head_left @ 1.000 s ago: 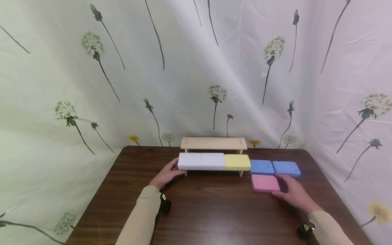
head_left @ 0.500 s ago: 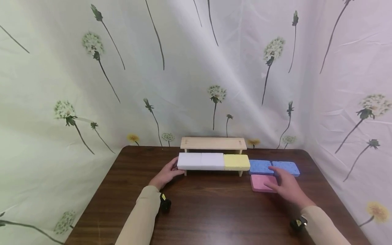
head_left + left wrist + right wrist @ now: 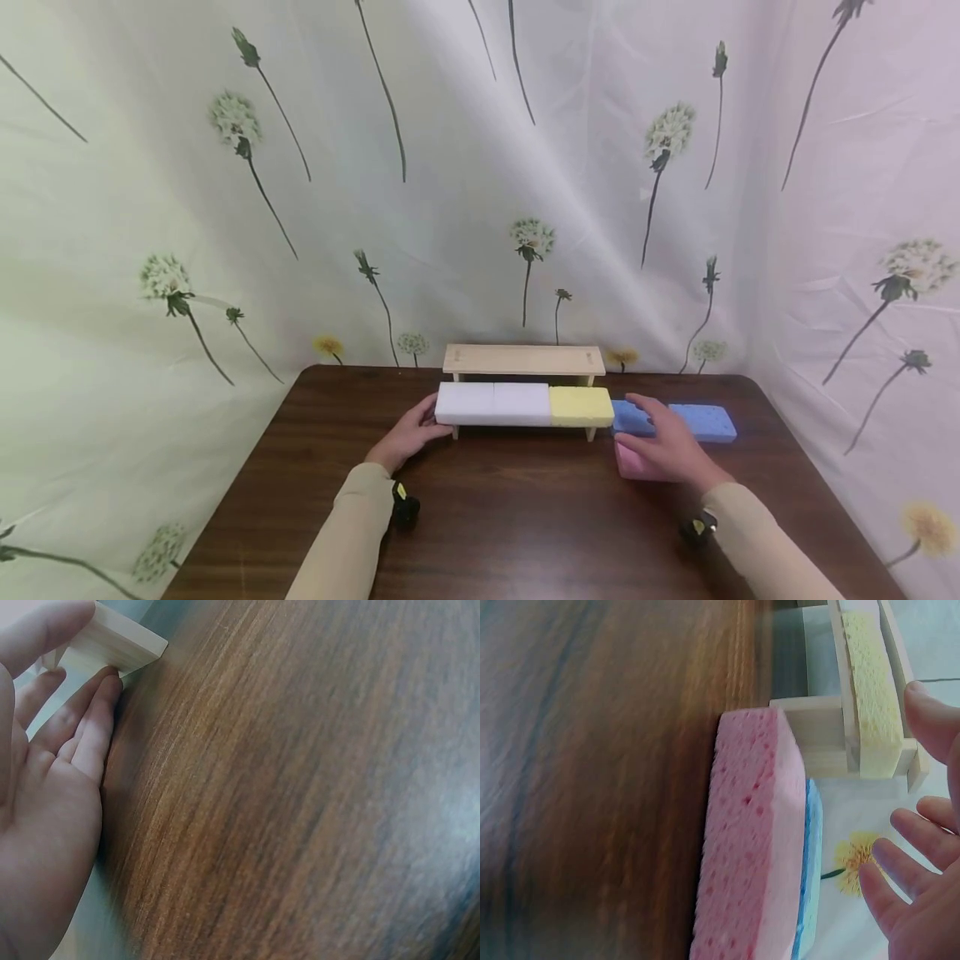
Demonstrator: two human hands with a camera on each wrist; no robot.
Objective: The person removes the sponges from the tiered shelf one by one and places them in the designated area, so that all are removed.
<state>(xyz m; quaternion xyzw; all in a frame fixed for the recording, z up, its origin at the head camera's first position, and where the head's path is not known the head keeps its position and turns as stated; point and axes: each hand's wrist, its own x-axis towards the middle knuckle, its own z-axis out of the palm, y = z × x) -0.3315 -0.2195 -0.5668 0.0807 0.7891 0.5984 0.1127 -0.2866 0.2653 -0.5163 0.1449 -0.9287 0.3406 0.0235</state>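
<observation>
A small two-tier wooden rack point(image 3: 525, 359) stands at the back of the table. On its lower tier, side by side, sit two white blocks point(image 3: 492, 404) and a yellow sponge point(image 3: 581, 407) at the right. My left hand point(image 3: 408, 436) holds the rack's left end, thumb in front and fingers behind; the left wrist view shows fingertips against its pale wood point(image 3: 124, 641). My right hand point(image 3: 670, 443) hovers with spread fingers above a pink sponge point(image 3: 739, 840), partly hiding it and the nearer blue sponge point(image 3: 628, 417). Its thumb and fingertips point towards the yellow sponge, apart from it.
Another blue sponge point(image 3: 705, 423) lies flat on the brown table point(image 3: 510, 517), right of the rack. The rack's back tier is higher and bears nothing. A white dandelion-print cloth point(image 3: 450, 167) hangs behind and along both sides of the table.
My right hand has let go of the pink sponge's right edge, risen and moved left over it towards the yellow sponge. My left hand stays at the rack's left end.
</observation>
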